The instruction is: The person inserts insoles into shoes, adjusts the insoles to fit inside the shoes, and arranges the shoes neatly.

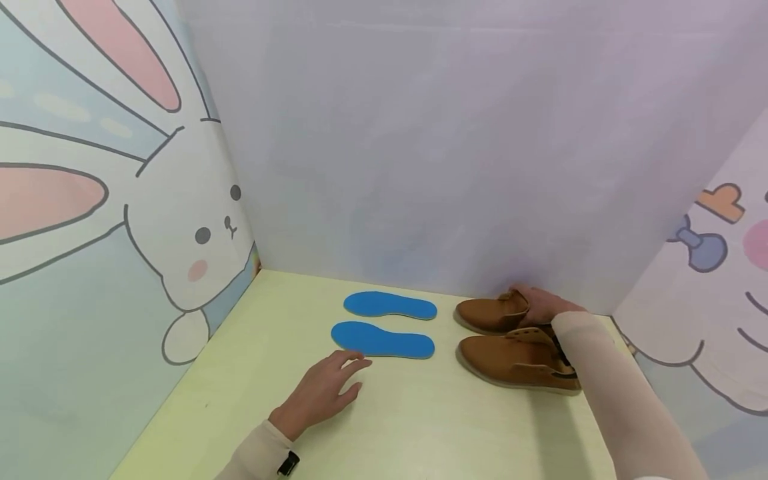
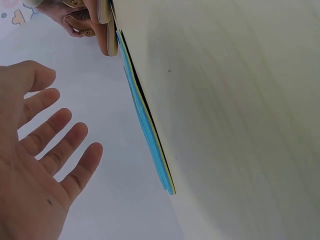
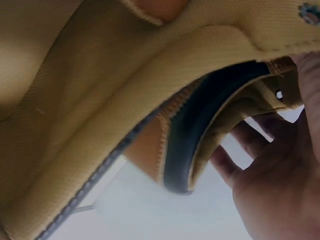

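Two brown lace-less shoes stand side by side at the right. My right hand (image 1: 543, 305) grips the far shoe (image 1: 489, 313) around its upper, its fingers passing behind the far side. The near shoe (image 1: 510, 360) sits in front of it, partly covered by my right sleeve. In the right wrist view, shoe lining (image 3: 100, 100) fills much of the picture, with the fingers (image 3: 255, 140) beyond it. Two blue insoles lie flat: a far insole (image 1: 390, 305) and a near insole (image 1: 384, 340). My left hand (image 1: 324, 390) hovers at the near insole's front edge, fingers spread, holding nothing.
The pale yellow tabletop (image 1: 432, 420) ends at a plain pale back wall (image 1: 420, 147). A rabbit-printed panel (image 1: 180, 247) borders the left side, and another printed panel (image 1: 690, 320) the right.
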`<act>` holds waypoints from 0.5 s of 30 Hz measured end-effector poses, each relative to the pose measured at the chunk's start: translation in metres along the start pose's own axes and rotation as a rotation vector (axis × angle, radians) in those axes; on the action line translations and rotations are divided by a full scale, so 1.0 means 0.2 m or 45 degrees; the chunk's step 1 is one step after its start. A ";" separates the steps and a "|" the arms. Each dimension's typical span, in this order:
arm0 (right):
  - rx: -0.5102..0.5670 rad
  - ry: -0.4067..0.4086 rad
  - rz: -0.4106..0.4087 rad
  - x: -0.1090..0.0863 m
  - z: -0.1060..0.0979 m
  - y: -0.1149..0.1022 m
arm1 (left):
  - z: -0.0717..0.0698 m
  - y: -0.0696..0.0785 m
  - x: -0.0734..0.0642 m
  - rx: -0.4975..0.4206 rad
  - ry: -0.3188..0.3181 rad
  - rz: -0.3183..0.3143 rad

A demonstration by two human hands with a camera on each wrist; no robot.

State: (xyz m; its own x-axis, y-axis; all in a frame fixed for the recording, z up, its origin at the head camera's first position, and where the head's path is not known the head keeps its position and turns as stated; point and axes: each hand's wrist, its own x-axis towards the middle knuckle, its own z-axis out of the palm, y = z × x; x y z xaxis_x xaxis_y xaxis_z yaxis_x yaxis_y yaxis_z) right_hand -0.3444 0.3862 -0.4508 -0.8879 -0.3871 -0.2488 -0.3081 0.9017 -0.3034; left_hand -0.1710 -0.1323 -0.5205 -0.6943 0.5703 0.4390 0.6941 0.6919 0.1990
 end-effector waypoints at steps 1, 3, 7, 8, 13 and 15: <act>0.012 -0.007 0.003 0.00 0.00 -0.01 | 0.00 0.00 -0.01 -0.004 -0.003 -0.005; 0.029 -0.016 0.001 0.00 0.00 -0.02 | 0.00 0.00 -0.02 -0.013 -0.004 -0.007; 0.052 -0.016 0.004 0.00 0.01 -0.05 | 0.00 0.00 -0.02 -0.032 -0.003 -0.010; 0.056 -0.012 -0.002 0.00 0.01 -0.06 | 0.00 0.00 -0.03 -0.030 -0.001 -0.010; 0.015 0.024 -0.035 0.00 0.01 -0.06 | 0.01 -0.01 -0.04 -0.019 -0.015 -0.020; -0.016 0.048 -0.044 0.01 -0.01 -0.06 | 0.01 -0.02 -0.04 -0.007 -0.019 -0.030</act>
State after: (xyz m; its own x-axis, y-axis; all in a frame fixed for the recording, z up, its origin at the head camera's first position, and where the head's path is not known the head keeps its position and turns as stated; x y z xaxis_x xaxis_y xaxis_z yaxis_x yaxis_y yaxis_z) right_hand -0.3427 0.3753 -0.4450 -0.8888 -0.4106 -0.2037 -0.3426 0.8904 -0.2998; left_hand -0.1676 -0.1383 -0.5272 -0.7131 0.5604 0.4212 0.6785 0.7028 0.2138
